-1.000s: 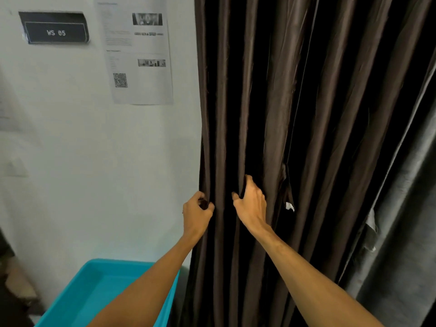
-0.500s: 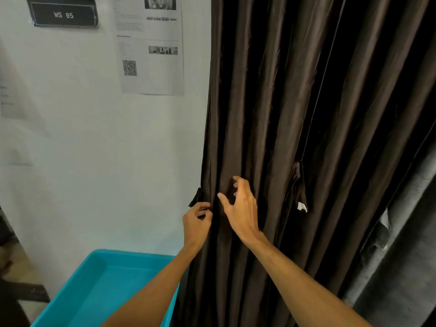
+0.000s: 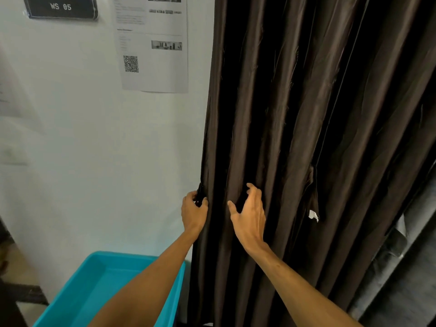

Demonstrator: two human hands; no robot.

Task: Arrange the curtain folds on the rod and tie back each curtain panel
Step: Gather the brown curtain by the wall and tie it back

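Teal bin sits low down, right under the left forearm. Left hand pinches the left edge of the dark brown curtain, fingers curled round the hem. Right hand is just beside it, fingers spread and loose, tips touching a fold. A small white tag hangs off the fabric to the right of that hand. White wall is left of the left hand. Way above it there's a printed sheet with a QR code and a black sign reading WS 05.
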